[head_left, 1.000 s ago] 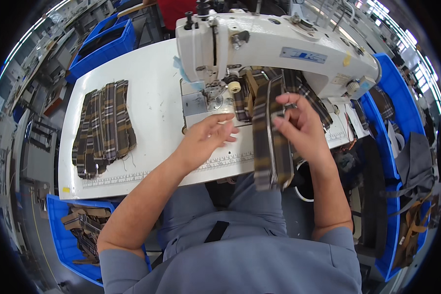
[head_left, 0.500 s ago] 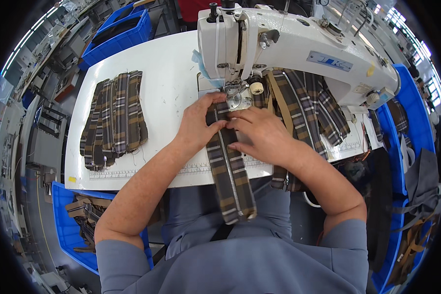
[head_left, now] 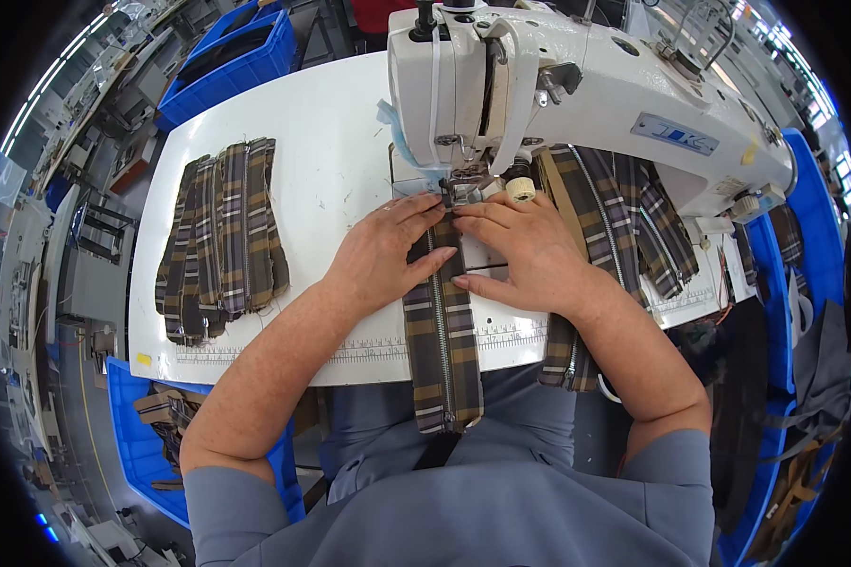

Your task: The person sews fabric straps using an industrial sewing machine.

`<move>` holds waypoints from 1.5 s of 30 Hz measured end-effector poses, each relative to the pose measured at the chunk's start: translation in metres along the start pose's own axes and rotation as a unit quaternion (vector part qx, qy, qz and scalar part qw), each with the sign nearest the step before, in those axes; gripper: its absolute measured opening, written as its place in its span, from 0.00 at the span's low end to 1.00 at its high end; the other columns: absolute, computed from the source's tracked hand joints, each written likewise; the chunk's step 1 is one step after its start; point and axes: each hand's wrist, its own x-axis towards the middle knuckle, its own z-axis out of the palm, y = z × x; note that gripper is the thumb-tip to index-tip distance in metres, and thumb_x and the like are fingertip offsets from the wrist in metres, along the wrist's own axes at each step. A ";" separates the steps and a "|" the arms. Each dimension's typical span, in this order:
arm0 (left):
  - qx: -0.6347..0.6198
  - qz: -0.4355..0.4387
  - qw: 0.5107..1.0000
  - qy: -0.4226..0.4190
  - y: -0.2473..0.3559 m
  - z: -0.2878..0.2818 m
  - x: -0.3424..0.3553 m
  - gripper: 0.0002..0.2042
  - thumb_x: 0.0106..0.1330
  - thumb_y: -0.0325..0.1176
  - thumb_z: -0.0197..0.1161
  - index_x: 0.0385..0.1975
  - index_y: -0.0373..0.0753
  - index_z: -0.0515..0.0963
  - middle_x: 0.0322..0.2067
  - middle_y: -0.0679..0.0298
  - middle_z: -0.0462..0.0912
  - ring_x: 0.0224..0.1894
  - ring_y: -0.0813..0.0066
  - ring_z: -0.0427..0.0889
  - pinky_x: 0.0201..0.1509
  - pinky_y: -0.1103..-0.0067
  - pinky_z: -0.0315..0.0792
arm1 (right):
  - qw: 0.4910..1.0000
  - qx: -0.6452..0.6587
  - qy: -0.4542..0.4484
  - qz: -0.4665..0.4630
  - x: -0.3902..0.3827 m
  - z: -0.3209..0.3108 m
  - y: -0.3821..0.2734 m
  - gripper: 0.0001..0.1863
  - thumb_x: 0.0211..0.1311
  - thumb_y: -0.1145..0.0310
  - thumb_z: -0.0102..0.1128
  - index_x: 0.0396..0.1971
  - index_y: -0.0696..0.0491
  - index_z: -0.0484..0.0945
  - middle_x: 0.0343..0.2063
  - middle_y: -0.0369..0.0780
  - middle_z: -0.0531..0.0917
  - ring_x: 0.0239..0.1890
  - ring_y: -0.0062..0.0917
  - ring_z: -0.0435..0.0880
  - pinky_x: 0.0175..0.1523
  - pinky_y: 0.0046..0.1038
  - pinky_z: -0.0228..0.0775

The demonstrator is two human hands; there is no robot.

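A plaid strip of fabric with a metal zipper [head_left: 447,331] runs under the needle area of the white sewing machine [head_left: 558,76]. Its near end hangs over the table edge toward my lap. Along the strip's left side, my left hand [head_left: 383,250] has its fingertips by the presser foot [head_left: 459,194] and its thumb lying across the zipper. From the right, my right hand [head_left: 529,248] reaches in with fingers stretched toward the presser foot, its thumb apart at the strip's edge. Both hands rest on the work without gripping it. The needle point is hidden.
More plaid zipper strips lie in a stack [head_left: 222,236] on the white table [head_left: 326,151] at left. Others [head_left: 624,213] lie under the machine arm at right. Blue bins stand at the back left [head_left: 227,66], lower left [head_left: 137,454] and right [head_left: 813,208].
My right fingers have left their pinch at the strip and now stretch out flatter. The strip hangs straighter, its lower end shifted left. The whole view has shifted slightly.
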 end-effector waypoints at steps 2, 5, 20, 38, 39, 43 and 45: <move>-0.004 0.001 1.000 0.002 -0.002 0.001 0.003 0.25 0.66 0.39 0.73 0.58 0.30 0.81 0.62 0.51 0.81 0.65 0.52 0.81 0.69 0.66 0.76 | 1.000 -0.005 0.000 0.012 -0.001 0.002 0.001 0.32 0.59 0.45 0.70 0.53 0.56 0.84 0.55 0.41 0.85 0.54 0.36 0.80 0.61 0.39 0.65; -0.017 0.004 1.000 0.002 -0.002 0.001 0.004 0.24 0.66 0.39 0.73 0.58 0.31 0.81 0.62 0.50 0.81 0.65 0.52 0.80 0.69 0.66 0.76 | 1.000 -0.006 0.002 0.016 -0.001 0.002 0.001 0.32 0.59 0.45 0.70 0.54 0.56 0.84 0.56 0.41 0.85 0.54 0.36 0.80 0.62 0.39 0.65; -0.020 0.010 1.000 -0.007 -0.005 0.002 0.002 0.26 0.64 0.43 0.75 0.58 0.35 0.82 0.63 0.53 0.81 0.69 0.54 0.77 0.77 0.58 0.66 | 1.000 -0.028 0.014 0.002 -0.001 0.002 0.001 0.32 0.60 0.47 0.69 0.55 0.57 0.83 0.56 0.41 0.84 0.55 0.36 0.79 0.60 0.39 0.65; -0.070 -0.020 0.997 -0.003 -0.010 0.000 0.000 0.17 0.67 0.35 0.72 0.53 0.36 0.86 0.61 0.54 0.83 0.68 0.54 0.78 0.72 0.65 0.73 | 1.000 -0.024 -0.007 0.016 0.000 0.002 -0.002 0.32 0.62 0.47 0.68 0.57 0.56 0.82 0.57 0.42 0.83 0.55 0.37 0.80 0.62 0.39 0.65; -0.070 -0.022 0.997 -0.001 -0.011 0.000 0.000 0.17 0.67 0.35 0.72 0.53 0.36 0.86 0.61 0.54 0.83 0.68 0.54 0.78 0.72 0.65 0.73 | 1.000 -0.023 -0.008 0.014 0.001 0.002 -0.002 0.32 0.62 0.47 0.68 0.57 0.56 0.82 0.57 0.42 0.83 0.55 0.37 0.80 0.62 0.39 0.65; -0.063 -0.017 0.998 -0.001 -0.016 0.001 0.003 0.14 0.69 0.36 0.69 0.51 0.38 0.87 0.60 0.57 0.84 0.67 0.58 0.79 0.71 0.67 0.74 | 0.999 -0.027 -0.011 0.013 0.001 0.003 -0.001 0.32 0.62 0.47 0.67 0.57 0.56 0.82 0.57 0.42 0.83 0.54 0.37 0.80 0.62 0.39 0.65; -0.058 -0.012 0.998 0.001 -0.018 0.001 0.007 0.14 0.68 0.33 0.70 0.51 0.36 0.87 0.59 0.55 0.85 0.67 0.56 0.80 0.69 0.66 0.75 | 1.000 -0.029 -0.005 0.008 0.002 0.004 -0.001 0.32 0.62 0.47 0.68 0.57 0.57 0.82 0.57 0.42 0.83 0.54 0.37 0.80 0.62 0.39 0.65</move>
